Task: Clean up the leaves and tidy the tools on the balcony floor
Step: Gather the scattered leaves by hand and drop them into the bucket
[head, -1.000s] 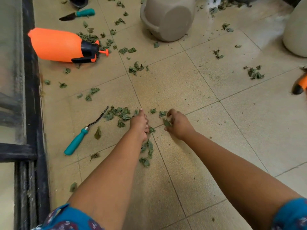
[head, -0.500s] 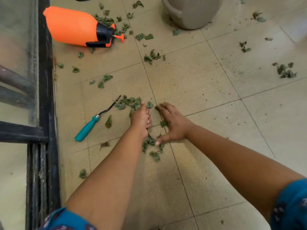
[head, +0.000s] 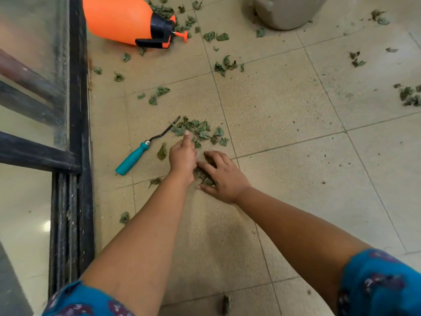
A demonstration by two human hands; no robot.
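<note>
Dry green leaves lie scattered over the beige tiled floor. A small heap of leaves (head: pixel 203 176) sits between my hands. My left hand (head: pixel 182 157) stands on its edge against the heap's left side, thumb pointing forward. My right hand (head: pixel 222 176) lies over the heap with its fingers spread, pressing the leaves toward the left hand. A larger cluster of leaves (head: pixel 200 131) lies just beyond my hands. A teal-handled hooked tool (head: pixel 134 156) rests on the floor to the left of my left hand. An orange spray bottle (head: pixel 120 17) lies on its side at the top left.
A black door frame (head: pixel 79 110) with glass runs along the left edge. A grey pot (head: pixel 289 10) stands at the top right. More leaf clusters lie at the far right (head: pixel 410 95), near the sprayer (head: pixel 225 65) and by the frame (head: pixel 124 217).
Both hands have drawn the leaves closer together into a heap between them, and the right hand has gone from pinching a leaf to lying spread. The view has shifted down and left.
</note>
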